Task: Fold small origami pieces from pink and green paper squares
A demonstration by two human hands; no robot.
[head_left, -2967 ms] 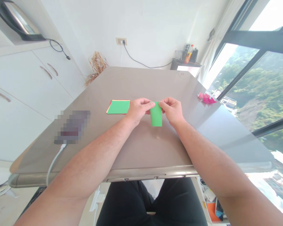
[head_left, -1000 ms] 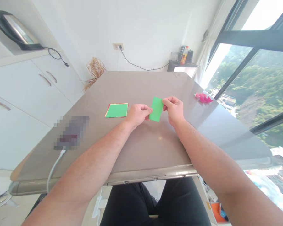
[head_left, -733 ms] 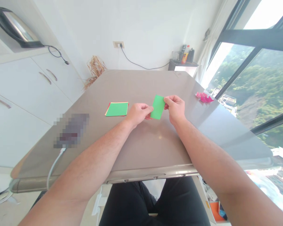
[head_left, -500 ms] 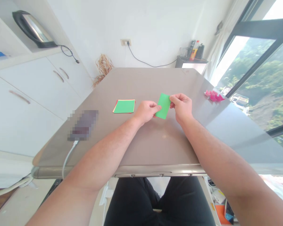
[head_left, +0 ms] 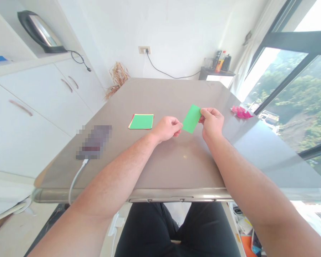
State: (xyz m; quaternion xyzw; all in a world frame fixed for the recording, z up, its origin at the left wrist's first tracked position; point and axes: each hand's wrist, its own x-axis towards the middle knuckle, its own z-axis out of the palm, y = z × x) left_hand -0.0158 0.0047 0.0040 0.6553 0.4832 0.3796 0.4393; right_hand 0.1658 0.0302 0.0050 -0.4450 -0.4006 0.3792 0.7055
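A green sheet of paper (head_left: 192, 119), narrow and apparently folded, is held up tilted over the table. My right hand (head_left: 212, 123) pinches its upper right edge between thumb and fingers. At the sheet's lower left edge, my left hand (head_left: 168, 128) is closed, with thumb and index fingertip pressed together on the edge; only a sliver of paper could be between them. Left of that hand lies a stack of square coloured paper (head_left: 141, 121), green on top, with red and yellow edges peeking out beneath.
Pink folded paper pieces (head_left: 241, 112) lie near the table's right edge by the window. A blurred phone-like device (head_left: 97, 141) with a white cable (head_left: 76, 175) lies on the left of the grey-brown table (head_left: 173, 167). A kettle (head_left: 42, 32) stands on the left shelf.
The green sheet has moved right with my right hand and tilted more. My left thumb, earlier lying over the sheet, is now at its left edge.
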